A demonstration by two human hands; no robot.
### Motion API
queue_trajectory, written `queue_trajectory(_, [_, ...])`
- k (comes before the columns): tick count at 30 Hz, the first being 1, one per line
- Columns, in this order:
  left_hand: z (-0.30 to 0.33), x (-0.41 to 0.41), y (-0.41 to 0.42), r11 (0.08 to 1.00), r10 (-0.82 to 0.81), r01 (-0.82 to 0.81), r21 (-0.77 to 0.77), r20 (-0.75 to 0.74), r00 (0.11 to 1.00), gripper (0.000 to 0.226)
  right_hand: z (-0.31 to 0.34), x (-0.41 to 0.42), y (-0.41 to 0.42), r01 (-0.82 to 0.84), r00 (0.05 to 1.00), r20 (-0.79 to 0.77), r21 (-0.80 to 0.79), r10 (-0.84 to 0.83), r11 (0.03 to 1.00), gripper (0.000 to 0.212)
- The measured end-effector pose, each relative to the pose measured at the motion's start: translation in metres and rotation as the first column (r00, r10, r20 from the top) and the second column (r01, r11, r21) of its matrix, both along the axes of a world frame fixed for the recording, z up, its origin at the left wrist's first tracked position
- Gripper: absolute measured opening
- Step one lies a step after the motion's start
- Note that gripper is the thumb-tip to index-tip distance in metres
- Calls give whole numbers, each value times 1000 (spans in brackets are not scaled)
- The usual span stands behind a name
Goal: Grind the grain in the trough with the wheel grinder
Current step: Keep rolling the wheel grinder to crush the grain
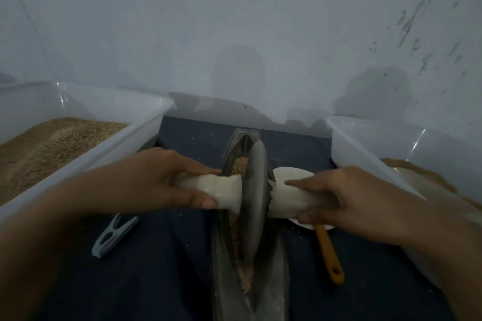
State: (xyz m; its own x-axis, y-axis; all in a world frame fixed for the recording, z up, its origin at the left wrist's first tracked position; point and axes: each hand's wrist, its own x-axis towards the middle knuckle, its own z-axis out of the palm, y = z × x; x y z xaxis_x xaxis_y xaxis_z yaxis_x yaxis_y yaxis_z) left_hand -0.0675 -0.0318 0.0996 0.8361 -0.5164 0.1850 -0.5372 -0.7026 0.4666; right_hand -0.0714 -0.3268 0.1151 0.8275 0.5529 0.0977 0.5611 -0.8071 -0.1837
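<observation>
A dark metal boat-shaped trough (pixel 276 292) lies lengthwise in front of me on a dark cloth. Brown grain (pixel 238 165) fills its groove ahead of and behind the wheel. The grey wheel grinder (pixel 257 198) stands on edge in the groove, with a pale handle sticking out on each side. My left hand (pixel 156 180) grips the left handle (pixel 221 190). My right hand (pixel 347 198) grips the right handle (pixel 289 198), index finger stretched along it toward the wheel.
A clear plastic tub (pixel 146 130) holding brown grain stands at the left. Another clear tub (pixel 365 154) with some brown material stands at the right. A grey clothes peg (pixel 112 236) lies left of the trough. A white dish (pixel 289 172) and an orange-handled tool (pixel 330 253) lie right of it.
</observation>
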Motion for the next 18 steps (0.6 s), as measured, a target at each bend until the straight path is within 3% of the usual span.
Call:
queue_trajectory(2, [7,-5,3,995,-102,101,-12,-100,990,42,8,-9,-3,-30,988,-152,30,34,999,40])
queue_trajectory(5, [8,-6,1,993,-114,115,3,-130,985,46,4,-9,-1,1,994,-113,19,2,1000,42])
queue_trajectory(7, [2,1,-3,1000,-12,14,26,-71,997,39,-5,-1,4,80,997,13,41,-81,996,50])
queue_trajectory(9, [-7,8,-7,991,114,-117,62,45,992,48,-17,9,11,152,973,172,41,-157,988,57])
queue_trajectory(13, [-32,19,-13,950,254,-305,62,413,875,59,-35,26,21,194,887,425,12,-181,981,57])
queue_trajectory(15, [-32,21,-14,953,246,-298,51,443,862,66,-36,31,21,180,893,413,30,-176,983,58])
queue_trajectory(18, [-23,18,-10,976,183,-211,53,327,927,70,-29,27,15,138,935,331,-11,-126,990,58])
